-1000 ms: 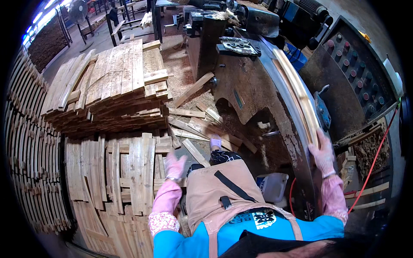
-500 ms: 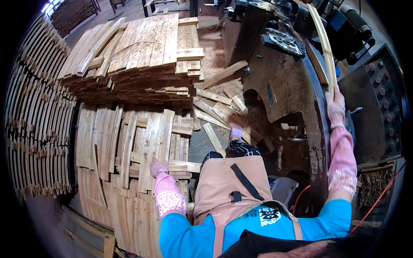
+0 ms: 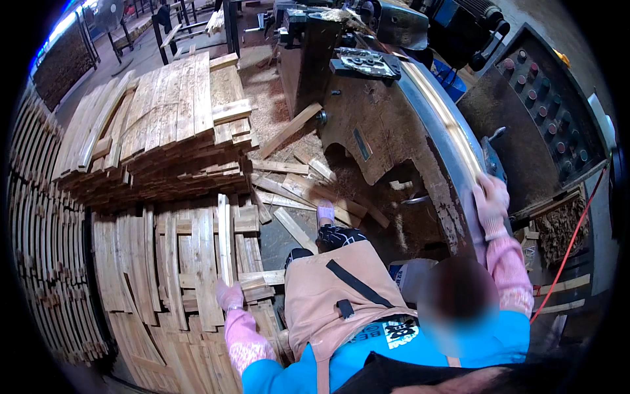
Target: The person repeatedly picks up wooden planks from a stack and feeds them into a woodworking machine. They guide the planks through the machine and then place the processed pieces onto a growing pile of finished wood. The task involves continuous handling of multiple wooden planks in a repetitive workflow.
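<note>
My left hand (image 3: 230, 296), in a pale pink glove, is closed around the near end of a narrow wooden board (image 3: 225, 240) on the left-hand pile. That board is turned partly on edge, its far end toward the tall stack. On my right, a long pale wooden strip (image 3: 441, 105) lies along the metal bed (image 3: 438, 141) of a machine. My right hand (image 3: 491, 201), gloved too, has its fingers bent over the strip's near end. The strip's far end runs toward the machine's housing (image 3: 401, 27).
A tall stack of boards (image 3: 167, 108) stands ahead on the left, with racked slats (image 3: 49, 262) beyond the pile. Loose offcuts (image 3: 295, 226) and sawdust cover the floor between pile and machine. A control panel (image 3: 545, 108) and a red hose (image 3: 571, 243) are at the right.
The strip was raised and slanting; now it lies along the machine bed, with my right hand lower. My left hand has taken hold of a board and turned it. The view has shifted right.
</note>
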Demonstrator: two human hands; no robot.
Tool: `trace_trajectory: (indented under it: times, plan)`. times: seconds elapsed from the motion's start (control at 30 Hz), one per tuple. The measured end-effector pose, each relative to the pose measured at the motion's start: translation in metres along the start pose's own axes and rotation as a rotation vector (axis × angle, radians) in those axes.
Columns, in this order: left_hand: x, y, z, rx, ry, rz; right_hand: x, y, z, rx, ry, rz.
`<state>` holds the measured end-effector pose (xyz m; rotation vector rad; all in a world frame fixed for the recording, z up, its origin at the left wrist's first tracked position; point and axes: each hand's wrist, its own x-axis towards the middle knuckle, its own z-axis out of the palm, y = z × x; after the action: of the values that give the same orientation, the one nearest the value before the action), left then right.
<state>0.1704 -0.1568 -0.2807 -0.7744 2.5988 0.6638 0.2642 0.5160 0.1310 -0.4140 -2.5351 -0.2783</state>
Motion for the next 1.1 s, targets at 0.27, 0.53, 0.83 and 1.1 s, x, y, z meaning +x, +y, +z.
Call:
trace_trajectory:
  times: [0.27, 0.53, 0.83, 1.1]
  plan:
    - [-0.04, 0.057, -0.098, -0.84, 0.163, 0.167, 0.129, 0.006, 0.129, 0.268, -0.009, 0.059]
    - [-0.11, 0.323, -0.136, -1.674, -0.008, 0.486, 0.087, -0.223, 0.04, 0.988, -0.608, -0.366]
    - [-0.299, 0.47, -0.154, -1.356, -1.28, 0.99, -0.005, -0.098, -0.072, 0.588, -0.305, 0.075]
    - [-0.202, 0.393, -0.018, -1.192, -1.072, 0.649, -0.077, 0.002, -0.081, 0.147, -0.405, 0.504]
